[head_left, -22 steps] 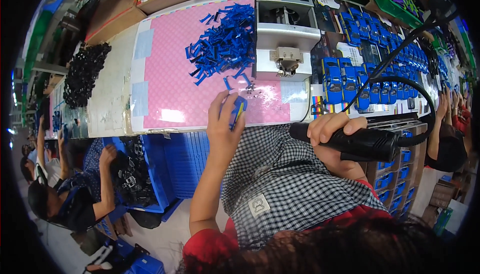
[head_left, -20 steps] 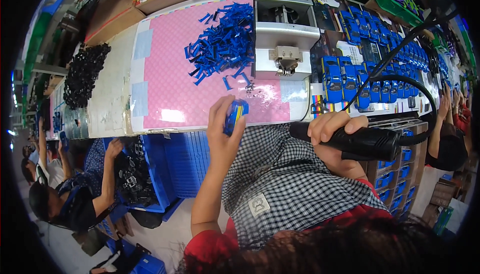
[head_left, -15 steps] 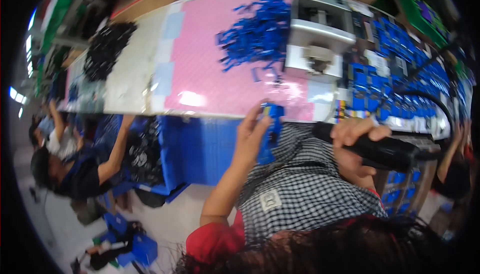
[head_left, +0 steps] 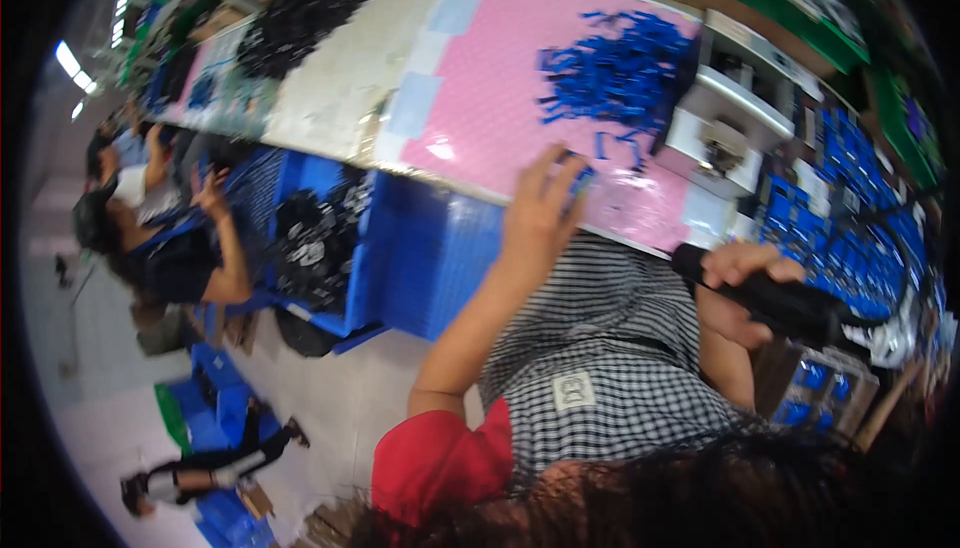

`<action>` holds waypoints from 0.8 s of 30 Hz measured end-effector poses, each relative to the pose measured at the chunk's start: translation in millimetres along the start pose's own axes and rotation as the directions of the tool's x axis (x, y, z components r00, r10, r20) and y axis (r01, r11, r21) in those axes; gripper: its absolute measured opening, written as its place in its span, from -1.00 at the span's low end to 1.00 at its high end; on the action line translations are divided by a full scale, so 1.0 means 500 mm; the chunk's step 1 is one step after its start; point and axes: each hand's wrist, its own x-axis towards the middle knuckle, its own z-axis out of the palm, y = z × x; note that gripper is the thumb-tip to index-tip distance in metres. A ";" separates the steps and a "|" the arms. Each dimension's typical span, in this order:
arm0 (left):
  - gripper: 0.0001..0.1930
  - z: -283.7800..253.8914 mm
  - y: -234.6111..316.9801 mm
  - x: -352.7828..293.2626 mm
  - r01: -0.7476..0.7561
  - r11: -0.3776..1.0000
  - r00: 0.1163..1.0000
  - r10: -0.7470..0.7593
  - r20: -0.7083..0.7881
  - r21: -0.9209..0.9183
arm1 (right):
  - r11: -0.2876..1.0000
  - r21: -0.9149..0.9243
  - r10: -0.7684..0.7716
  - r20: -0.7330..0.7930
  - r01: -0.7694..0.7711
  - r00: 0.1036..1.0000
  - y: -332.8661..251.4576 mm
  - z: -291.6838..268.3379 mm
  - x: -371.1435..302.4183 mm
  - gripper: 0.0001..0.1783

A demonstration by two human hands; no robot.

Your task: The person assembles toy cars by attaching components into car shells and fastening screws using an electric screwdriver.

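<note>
My left hand (head_left: 538, 213) is over the near edge of the pink mat (head_left: 465, 128), its fingers curled over a blue part (head_left: 581, 181). Only a small bit of that part shows at the fingertips; the rest is hidden. My right hand (head_left: 742, 283) is wrapped round a black corded electric screwdriver (head_left: 785, 306), held sideways in front of my checked apron with its narrower end to the left. Beyond my left hand lies a heap of small blue strips (head_left: 620, 73), with a few loose ones (head_left: 625, 146) at its near side.
A white metal fixture (head_left: 715, 138) stands right of the heap. Rows of blue units (head_left: 835, 233) cover the right side. Blue bins (head_left: 420, 258) sit below the table's front edge, one with black parts (head_left: 315, 248). A black pile (head_left: 305, 23) lies far left. Co-workers (head_left: 165, 238) are at left.
The view has swung, so the table appears shifted right and tilted. My left hand has moved forward from the apron to the mat with the blue part. The screwdriver remains in my right hand.
</note>
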 end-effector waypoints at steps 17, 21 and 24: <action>-0.62 0.015 0.014 -0.020 -0.003 1.000 0.999 0.003 -0.034 -0.003 | 0.992 -0.052 0.111 -0.129 -0.119 0.985 0.133 0.026 0.022 -0.28; -0.68 0.029 0.052 -0.063 0.390 0.840 0.915 -0.309 0.258 -0.378 | 0.996 -0.039 0.066 -0.200 -0.075 0.978 0.079 0.036 0.035 -0.29; -0.66 0.064 0.060 -0.101 0.525 0.578 0.850 -0.388 0.356 -0.624 | 0.992 0.126 -0.015 -0.099 0.028 0.995 0.050 0.035 0.029 -0.24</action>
